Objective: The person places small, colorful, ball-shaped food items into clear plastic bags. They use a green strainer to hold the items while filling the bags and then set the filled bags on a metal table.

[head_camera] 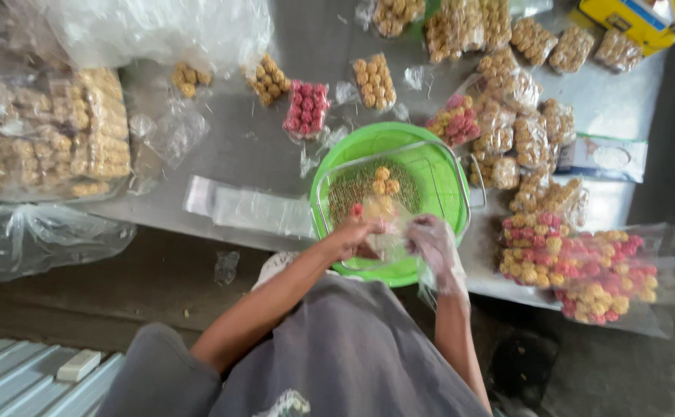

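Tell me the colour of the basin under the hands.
Bright green basin, seen best in the head view; both hands work over its near edge.

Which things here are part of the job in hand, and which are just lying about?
In hand:
left hand
right hand, in a thin clear glove
small clear bag between the hands
green basin with loose snack balls

Lying about:
yellow box
crumpled bag
white block

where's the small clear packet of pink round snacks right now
In the head view, the small clear packet of pink round snacks lies on the grey table, just above the round green plastic basin, up-left of its rim.
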